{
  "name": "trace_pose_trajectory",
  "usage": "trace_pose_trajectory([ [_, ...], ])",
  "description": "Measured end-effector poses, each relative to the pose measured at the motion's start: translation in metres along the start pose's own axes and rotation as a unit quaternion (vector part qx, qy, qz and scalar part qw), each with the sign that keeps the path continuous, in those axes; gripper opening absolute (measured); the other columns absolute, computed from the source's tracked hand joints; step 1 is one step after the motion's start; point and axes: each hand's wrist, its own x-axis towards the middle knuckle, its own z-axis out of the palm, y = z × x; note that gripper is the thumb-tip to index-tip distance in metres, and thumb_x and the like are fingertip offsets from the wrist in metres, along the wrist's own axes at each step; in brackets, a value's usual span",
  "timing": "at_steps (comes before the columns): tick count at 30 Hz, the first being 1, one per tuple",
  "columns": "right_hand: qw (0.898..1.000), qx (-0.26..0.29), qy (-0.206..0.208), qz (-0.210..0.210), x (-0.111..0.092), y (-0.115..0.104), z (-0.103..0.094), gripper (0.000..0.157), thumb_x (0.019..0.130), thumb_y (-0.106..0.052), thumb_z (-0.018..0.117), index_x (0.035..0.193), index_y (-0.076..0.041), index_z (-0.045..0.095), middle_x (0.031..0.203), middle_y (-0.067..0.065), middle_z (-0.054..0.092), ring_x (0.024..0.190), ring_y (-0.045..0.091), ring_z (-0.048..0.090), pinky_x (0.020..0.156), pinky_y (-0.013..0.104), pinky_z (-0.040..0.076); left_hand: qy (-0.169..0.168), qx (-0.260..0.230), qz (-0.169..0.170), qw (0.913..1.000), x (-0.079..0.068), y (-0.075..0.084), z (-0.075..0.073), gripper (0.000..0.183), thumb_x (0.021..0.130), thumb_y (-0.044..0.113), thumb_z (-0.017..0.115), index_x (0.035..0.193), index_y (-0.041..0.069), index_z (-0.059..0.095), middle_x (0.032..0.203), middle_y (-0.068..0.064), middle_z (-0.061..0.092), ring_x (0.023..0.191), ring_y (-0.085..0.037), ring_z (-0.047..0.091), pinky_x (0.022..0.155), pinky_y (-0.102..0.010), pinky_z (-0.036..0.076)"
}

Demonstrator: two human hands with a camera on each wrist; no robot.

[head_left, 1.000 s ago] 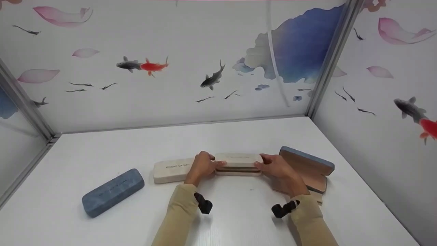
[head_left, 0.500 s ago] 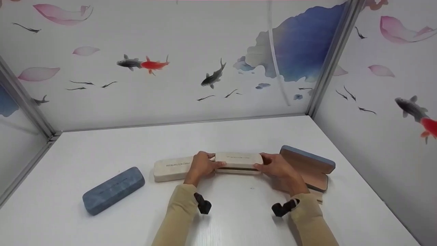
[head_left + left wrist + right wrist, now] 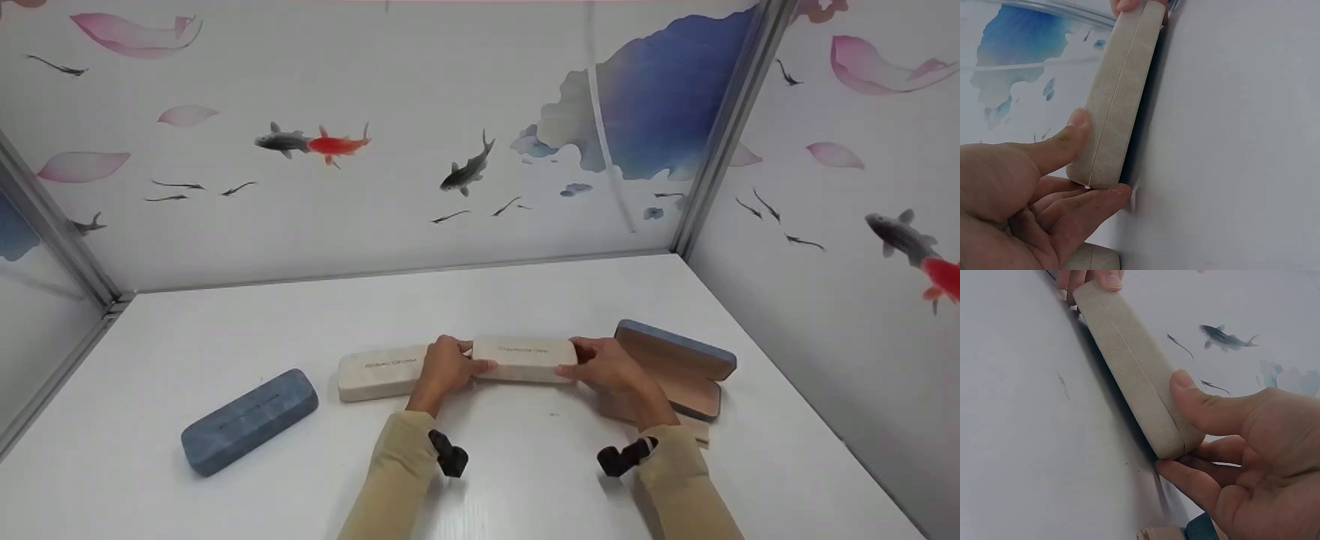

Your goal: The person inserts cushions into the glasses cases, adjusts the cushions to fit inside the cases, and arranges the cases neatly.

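A cream glasses case (image 3: 525, 360) with printed lettering is closed between my two hands. My left hand (image 3: 448, 373) grips its left end, thumb on the front of the lid and fingers at the end and underside, as the left wrist view shows. At the other end my right hand (image 3: 613, 372) holds it the same way. In both wrist views the thin seam between lid and base runs unbroken along the case, and a dark shadow shows beneath it. Just left of it lies a second cream glasses case (image 3: 375, 373), partly hidden by my left hand.
A blue glasses case (image 3: 250, 421) lies closed at the left. Behind my right hand stands an open blue glasses case (image 3: 675, 352) with a brown lining; a beige folded piece (image 3: 694, 430) sits by it. Printed walls border the white table (image 3: 517, 480).
The lid of the cream glasses case has come down from partly open to closed, with both hands on its ends. The other cases have stayed in place.
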Motion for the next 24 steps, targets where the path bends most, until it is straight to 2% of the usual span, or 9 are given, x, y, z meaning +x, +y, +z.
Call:
trace_pose_trajectory([
  [2,1.000,-0.005,-0.005,-0.013,-0.001,-0.001,-0.001,0.051,0.088,-0.024,0.078,0.133,-0.007,0.062,0.128,0.010,0.064,0.109,0.021,0.052,0.090,0.032,0.042,0.004,-0.007,0.000,1.0000,-0.002,0.001,0.002,0.056,0.083,0.019,0.083,0.127,-0.009,0.063,0.125,-0.023,0.068,0.072,-0.015,0.070,0.075,-0.027,0.055],
  [4,1.000,-0.007,-0.006,-0.017,-0.002,-0.002,-0.001,0.048,0.088,-0.022,0.078,0.131,-0.007,0.063,0.127,0.010,0.065,0.108,0.020,0.052,0.089,0.031,0.041,0.012,-0.008,0.002,0.9999,-0.003,0.002,0.004,0.054,0.082,0.019,0.084,0.124,-0.009,0.065,0.121,-0.023,0.070,0.068,-0.012,0.067,0.071,-0.025,0.053],
  [7,1.000,-0.004,-0.008,-0.021,-0.003,-0.002,-0.001,0.047,0.088,-0.020,0.077,0.131,-0.006,0.063,0.128,0.010,0.064,0.109,0.020,0.052,0.091,0.031,0.042,0.022,-0.010,0.004,0.9997,-0.004,0.003,0.007,0.043,0.081,0.016,0.084,0.114,-0.007,0.071,0.103,-0.018,0.076,0.059,-0.009,0.057,0.056,-0.021,0.045],
  [9,1.000,-0.001,-0.008,-0.021,-0.003,-0.001,0.000,0.049,0.089,-0.019,0.077,0.134,-0.006,0.061,0.131,0.012,0.064,0.112,0.022,0.053,0.095,0.034,0.043,0.026,-0.012,0.003,0.9996,-0.004,0.004,0.009,0.036,0.080,0.015,0.085,0.108,-0.004,0.074,0.091,-0.014,0.076,0.058,-0.008,0.051,0.052,-0.019,0.039],
  [13,1.000,-0.004,-0.003,-0.010,-0.003,0.001,0.001,0.065,0.088,-0.020,0.077,0.145,-0.003,0.051,0.142,0.015,0.058,0.126,0.025,0.053,0.110,0.043,0.043,0.029,-0.011,0.004,0.9995,-0.005,0.003,0.012,0.034,0.080,0.013,0.085,0.107,-0.003,0.075,0.091,-0.010,0.077,0.062,-0.008,0.049,0.054,-0.019,0.036],
  [15,1.000,-0.002,0.002,0.002,-0.003,0.001,0.001,0.067,0.088,-0.021,0.078,0.147,-0.005,0.050,0.144,0.013,0.057,0.129,0.025,0.051,0.113,0.046,0.040,0.030,-0.009,0.006,0.9995,-0.006,0.003,0.013,0.034,0.079,0.014,0.085,0.108,-0.003,0.075,0.093,-0.010,0.077,0.064,-0.009,0.049,0.056,-0.020,0.035],
  [20,1.000,-0.010,-0.001,0.000,-0.002,0.001,0.002,0.063,0.091,-0.020,0.074,0.147,-0.006,0.050,0.143,0.012,0.058,0.125,0.023,0.051,0.111,0.044,0.040,0.040,0.001,0.010,0.9991,-0.008,0.004,0.012,0.030,0.079,0.014,0.085,0.102,-0.002,0.076,0.088,-0.010,0.077,0.061,-0.009,0.046,0.054,-0.020,0.033],
  [24,1.000,-0.016,0.001,0.009,-0.002,0.000,0.004,0.064,0.095,-0.019,0.069,0.151,-0.004,0.042,0.147,0.014,0.055,0.128,0.023,0.051,0.112,0.045,0.041,0.043,0.003,0.010,0.9990,-0.009,0.003,0.011,0.030,0.079,0.014,0.085,0.103,-0.001,0.077,0.087,-0.010,0.076,0.060,-0.009,0.046,0.054,-0.020,0.033],
])
